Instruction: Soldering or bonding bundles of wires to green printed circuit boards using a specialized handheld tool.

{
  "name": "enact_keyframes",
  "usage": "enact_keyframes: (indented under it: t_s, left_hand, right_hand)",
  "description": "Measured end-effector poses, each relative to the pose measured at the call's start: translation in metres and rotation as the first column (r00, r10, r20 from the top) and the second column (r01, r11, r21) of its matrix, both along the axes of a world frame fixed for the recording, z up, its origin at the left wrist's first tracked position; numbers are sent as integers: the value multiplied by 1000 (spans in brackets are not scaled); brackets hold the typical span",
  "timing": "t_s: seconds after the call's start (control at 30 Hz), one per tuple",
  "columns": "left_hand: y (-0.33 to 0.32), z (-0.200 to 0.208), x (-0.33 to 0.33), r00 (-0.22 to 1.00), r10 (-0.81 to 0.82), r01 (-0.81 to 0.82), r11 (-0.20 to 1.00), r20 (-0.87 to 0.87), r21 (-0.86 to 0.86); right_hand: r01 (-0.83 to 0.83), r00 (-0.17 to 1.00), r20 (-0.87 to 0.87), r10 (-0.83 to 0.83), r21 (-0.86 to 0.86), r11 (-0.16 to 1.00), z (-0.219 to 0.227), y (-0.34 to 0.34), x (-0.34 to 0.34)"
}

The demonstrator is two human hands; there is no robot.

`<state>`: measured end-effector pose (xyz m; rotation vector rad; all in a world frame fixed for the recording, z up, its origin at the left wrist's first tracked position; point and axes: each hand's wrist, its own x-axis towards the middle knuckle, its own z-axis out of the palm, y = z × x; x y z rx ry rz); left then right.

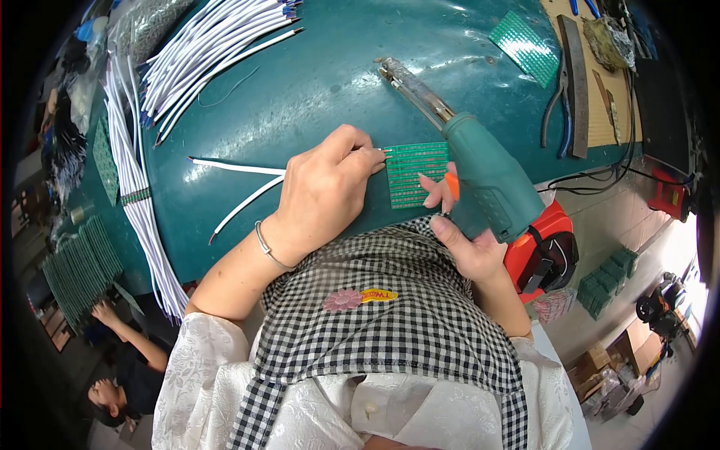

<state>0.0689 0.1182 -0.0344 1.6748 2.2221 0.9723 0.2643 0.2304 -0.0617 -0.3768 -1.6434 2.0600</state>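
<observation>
"Left hand [326, 184] first: how does it stand?"

"I see thumb and forefinger pinched together on white cables [240, 166], right at the left edge of the green board [417, 177]. Two tails fan out leftward from under the palm. Whether the bare end touches the board, I can't tell from my feed."

"And the right hand [476, 255]?"

"Curled round the grip of a teal soldering gun [487, 172], just right of the board. One finger lies by the orange trigger [452, 185]; I can't tell if it's pressed. The metal tip points past the board's far side, apart from it."

"How does the board sit?"

"Flat on the teal table [300, 97], between the two hands."

"Farther out?"

"Left of the board I get a banded cable bundle [146, 225]; beyond it and leftward, a big sheaf of white cables [217, 52]. Beyond and to its right are a perforated green sheet [526, 49], then pliers [553, 112] beside a dark bar [574, 82]."

"Off the table?"

"Green stacks [609, 281] low to the board's right, and a co-worker [142, 386] well to its left."
</observation>
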Motion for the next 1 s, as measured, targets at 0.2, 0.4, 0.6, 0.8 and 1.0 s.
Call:
enact_keyframes:
  t_s: [0.2, 0.4, 0.6, 0.8, 1.0]
  left_hand:
    - [1, -6, 0, 999, -24, 26, 998, -27, 49]
    - [-1, -10, 2, 1000, -20, 20, 999, -15, 31]
    - [-3, -10, 0, 998, -32, 32, 999, -54, -3]
    - [0, -4, 1, 997, -38, 35, 998, -72, -43]
    - [0, -4, 1, 997, -44, 40, 998, -67, -55]
  right_hand:
    - [-30, 995, 93, 30, 0, 1000, 3, 0, 4]
    - [46, 973, 230, 1, -201, 979, 27, 0, 45]
    - [121, 959, 273, -69, -180, 976, 34, 2, 88]
    - [142, 903, 424, -71, -136, 980, 37, 0, 95]
    - [118, 920, 387, -63, -120, 986, 35, 2, 94]
